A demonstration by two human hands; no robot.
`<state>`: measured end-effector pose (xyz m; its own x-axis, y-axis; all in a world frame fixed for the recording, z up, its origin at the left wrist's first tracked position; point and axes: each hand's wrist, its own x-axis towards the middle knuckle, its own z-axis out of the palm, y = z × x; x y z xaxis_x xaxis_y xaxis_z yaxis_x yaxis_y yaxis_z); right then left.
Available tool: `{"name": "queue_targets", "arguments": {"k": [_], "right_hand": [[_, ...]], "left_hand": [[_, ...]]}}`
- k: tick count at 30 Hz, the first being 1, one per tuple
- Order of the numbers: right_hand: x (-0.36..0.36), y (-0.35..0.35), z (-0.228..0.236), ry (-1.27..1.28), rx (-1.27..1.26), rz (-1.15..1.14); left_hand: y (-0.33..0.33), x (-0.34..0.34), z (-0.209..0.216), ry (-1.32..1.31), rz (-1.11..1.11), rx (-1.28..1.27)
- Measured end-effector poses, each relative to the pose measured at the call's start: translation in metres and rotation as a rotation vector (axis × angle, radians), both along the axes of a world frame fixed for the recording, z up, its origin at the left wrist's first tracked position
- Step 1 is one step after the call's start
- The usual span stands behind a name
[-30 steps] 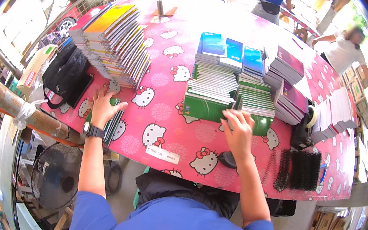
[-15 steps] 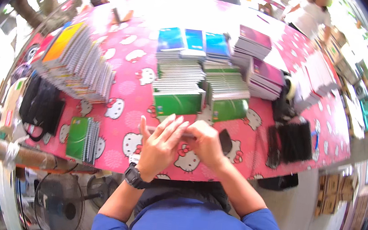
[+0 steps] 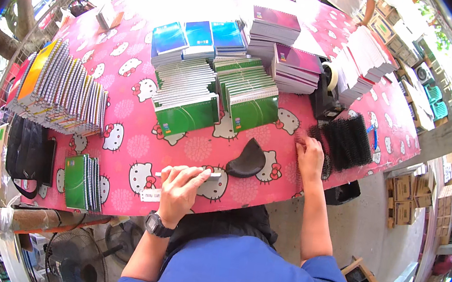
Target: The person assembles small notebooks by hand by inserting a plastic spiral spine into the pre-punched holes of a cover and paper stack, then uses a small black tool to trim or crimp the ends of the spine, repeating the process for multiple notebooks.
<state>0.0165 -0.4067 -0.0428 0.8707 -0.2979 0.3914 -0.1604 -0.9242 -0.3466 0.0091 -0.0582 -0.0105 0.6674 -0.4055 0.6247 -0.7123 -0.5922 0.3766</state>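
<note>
My left hand [image 3: 179, 188], with a black watch at the wrist, lies palm down near the table's front edge. Its fingers close over a slim, flat grey bar [image 3: 213, 177], whose ends stick out on both sides. To the right, my right hand [image 3: 311, 157] has its fingers bent together beside a bundle of black spiral binding coils [image 3: 351, 143]. At its fingertips seems to be a thin coil, only faintly visible. Between the hands rests a black curved piece [image 3: 247, 159]. A small white label strip [image 3: 150, 195] lies beside my left hand.
Green notebooks [image 3: 189, 121] stand stacked ahead, with blue notebooks [image 3: 197, 37] and purple notebooks [image 3: 296, 62] behind. Spiral-bound notebooks [image 3: 67, 89] and a black bag [image 3: 27, 152] are at left. A tape dispenser [image 3: 327, 94] and white paper stacks [image 3: 366, 59] stand right.
My hands were together over the bar; my right hand has moved away to the right, to the coils. My left hand keeps hold of the bar. The view has shifted.
</note>
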Motion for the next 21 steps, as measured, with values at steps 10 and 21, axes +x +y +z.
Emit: {"name": "queue_targets", "arguments": {"k": [10, 21], "right_hand": [[-0.003, 0.016, 0.002, 0.153, 0.092, -0.092], [0.0, 0.0, 0.003, -0.046, 0.068, -0.076]], "left_hand": [[-0.016, -0.002, -0.005, 0.021, 0.065, -0.048], [-0.017, 0.008, 0.0, 0.017, 0.034, 0.003]]}}
